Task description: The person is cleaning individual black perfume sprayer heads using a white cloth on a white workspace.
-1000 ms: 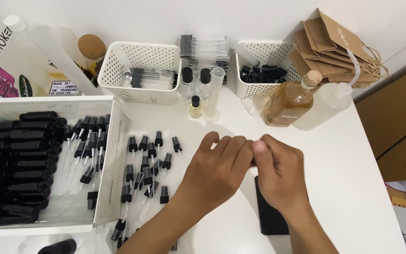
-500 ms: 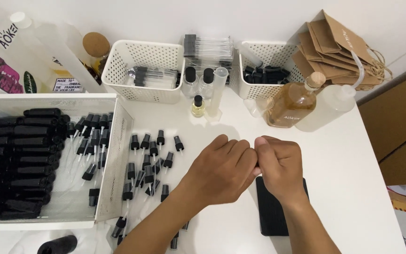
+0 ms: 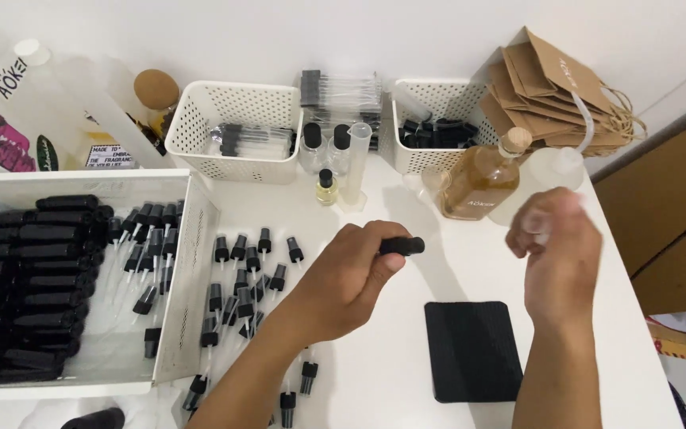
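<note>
My left hand (image 3: pixel 347 278) is closed around a small black tube-shaped bottle (image 3: pixel 403 245), whose end sticks out to the right past my fingers, above the white table. My right hand (image 3: pixel 559 250) is raised to the right of it, well apart, with its fingers curled and motion-blurred. A pale blur shows at its fingertips, and I cannot tell whether it holds anything. A black rectangular pad (image 3: pixel 472 349) lies on the table below and between my hands. Several black spray pump heads (image 3: pixel 246 270) are scattered just left of my left hand.
A large white tray (image 3: pixel 194 262) at the left holds rows of black tubes (image 3: pixel 33 270) and more pump heads. At the back stand two white perforated baskets (image 3: pixel 232 163) (image 3: pixel 426 155), a measuring cylinder (image 3: pixel 356 163), an amber cork-stoppered bottle (image 3: pixel 478 183) and brown paper bags (image 3: pixel 553 87).
My hands were pressed together over the pad. They have separated: the right hand swung up and to the right, and the left now shows the black tube in its grip.
</note>
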